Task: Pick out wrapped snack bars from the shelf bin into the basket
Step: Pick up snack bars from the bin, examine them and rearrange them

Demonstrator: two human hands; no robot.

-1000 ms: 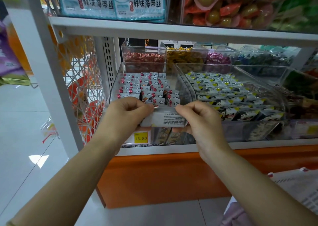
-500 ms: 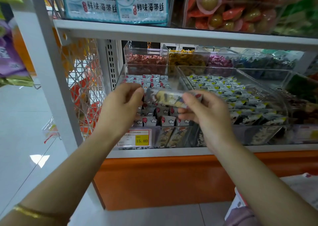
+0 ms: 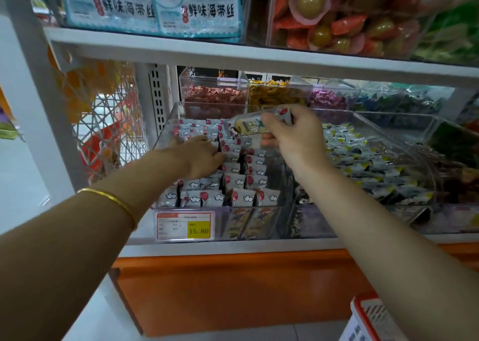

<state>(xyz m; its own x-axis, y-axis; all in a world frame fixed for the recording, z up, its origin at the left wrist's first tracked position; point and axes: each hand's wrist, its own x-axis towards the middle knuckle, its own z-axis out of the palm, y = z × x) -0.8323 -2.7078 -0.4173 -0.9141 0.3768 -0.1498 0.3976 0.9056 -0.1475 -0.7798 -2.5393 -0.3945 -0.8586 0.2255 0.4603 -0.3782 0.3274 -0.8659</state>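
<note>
A clear plastic shelf bin holds several rows of grey-white wrapped snack bars with red and cloud prints. My right hand pinches one wrapped snack bar by its end and holds it above the bin. My left hand reaches down into the bin with its fingers among the bars; whether it grips one is hidden. A corner of the red-rimmed white basket shows at the bottom right.
A second clear bin of yellow-marked bars sits to the right. Smaller candy bins stand behind. A white shelf board hangs close above. A price tag reading 15.80 fronts the bin. A wire rack is left.
My left hand let go of the bar both hands held and dropped into the bin. My right hand keeps the bar and has lifted it higher.
</note>
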